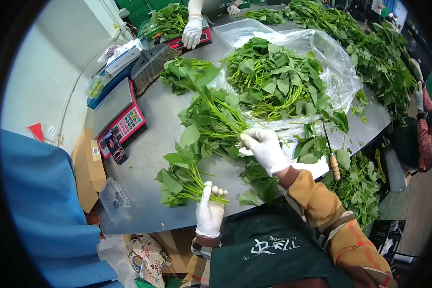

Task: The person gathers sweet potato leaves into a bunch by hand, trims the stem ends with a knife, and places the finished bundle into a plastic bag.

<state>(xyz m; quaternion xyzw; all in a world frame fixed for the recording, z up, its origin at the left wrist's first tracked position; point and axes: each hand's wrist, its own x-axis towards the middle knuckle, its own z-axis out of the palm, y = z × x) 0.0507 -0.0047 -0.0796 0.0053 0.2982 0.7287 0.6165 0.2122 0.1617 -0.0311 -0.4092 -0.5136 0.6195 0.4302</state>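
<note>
My left hand (210,209), in a white glove, is closed round the stems of a small bunch of leafy greens (181,183) at the table's near edge. Farther right, my right hand (265,148), also gloved, pinches the stem ends of a larger bunch (221,114) whose leaves point up and left. More loose greens (202,146) lie between and below the hands. Beyond my right hand, a big heap of greens (278,79) rests on clear plastic sheeting (338,62). A wooden-handled tool (334,167) lies at the right edge.
A red scale (129,123) with a phone (114,146) stands left, near a brush (150,67) and a clear plastic box (114,199). Across the metal table (149,180), a co-worker's gloved hand (192,32) is at another scale (206,36). More greens (381,62) lie right.
</note>
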